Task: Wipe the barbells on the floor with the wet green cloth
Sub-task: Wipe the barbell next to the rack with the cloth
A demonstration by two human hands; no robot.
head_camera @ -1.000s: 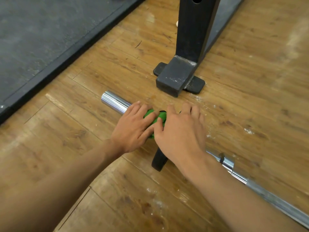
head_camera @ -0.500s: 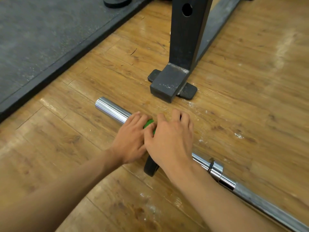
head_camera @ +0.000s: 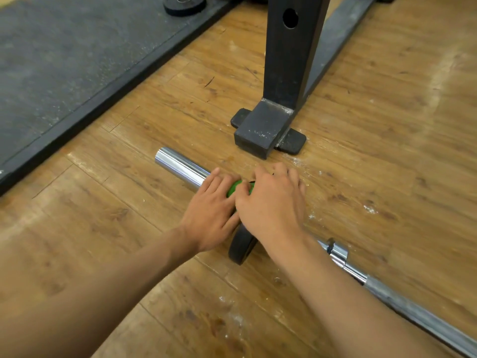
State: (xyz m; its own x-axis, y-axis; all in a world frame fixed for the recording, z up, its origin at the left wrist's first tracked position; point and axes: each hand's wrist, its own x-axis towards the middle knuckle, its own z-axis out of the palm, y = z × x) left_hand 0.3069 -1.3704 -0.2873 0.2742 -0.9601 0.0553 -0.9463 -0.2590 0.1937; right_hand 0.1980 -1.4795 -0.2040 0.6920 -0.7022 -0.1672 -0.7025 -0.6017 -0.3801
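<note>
A chrome barbell (head_camera: 180, 166) lies diagonally on the wooden floor, its sleeve end pointing up-left and its shaft running off to the lower right. A small black plate (head_camera: 241, 249) sits on the sleeve. The green cloth (head_camera: 235, 188) is wrapped on the sleeve and shows only as a patch between my hands. My left hand (head_camera: 209, 215) lies over the sleeve and cloth with fingers curled on them. My right hand (head_camera: 271, 202) covers the cloth and the top of the plate, fingers curved over them.
A black steel rack post (head_camera: 286, 73) with its foot (head_camera: 260, 130) stands just beyond the barbell. A dark rubber mat (head_camera: 64, 60) fills the upper left, with a black weight plate (head_camera: 184, 3) on it. White dust specks dot the floor to the right.
Both hands stay together on the cloth at the sleeve; their fingers shifted slightly. The view has tilted up, bringing the mat's weight plate into sight.
</note>
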